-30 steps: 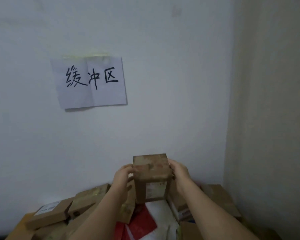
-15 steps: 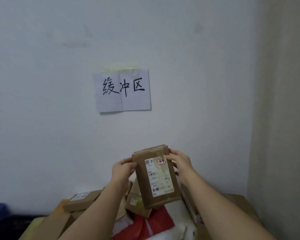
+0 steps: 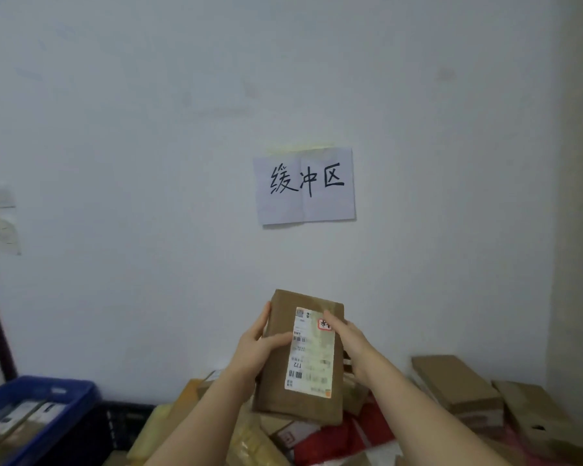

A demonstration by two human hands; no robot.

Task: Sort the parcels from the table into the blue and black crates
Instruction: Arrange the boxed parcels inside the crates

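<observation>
Both hands clasp the brown parcel upright, label readable, right of the blue crate, likely for sorting.

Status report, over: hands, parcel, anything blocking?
Left hand and right hand hold brown cardboard parcel, label up. Blue plastic crate lower left. Nothing blocking.

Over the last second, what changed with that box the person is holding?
The brown parcel was turned in the hands: its end faced the camera, now its white label does. The view swung left, bringing the blue crate in. Both the left hand and right hand kept hold; the parcel pile stayed.
</observation>
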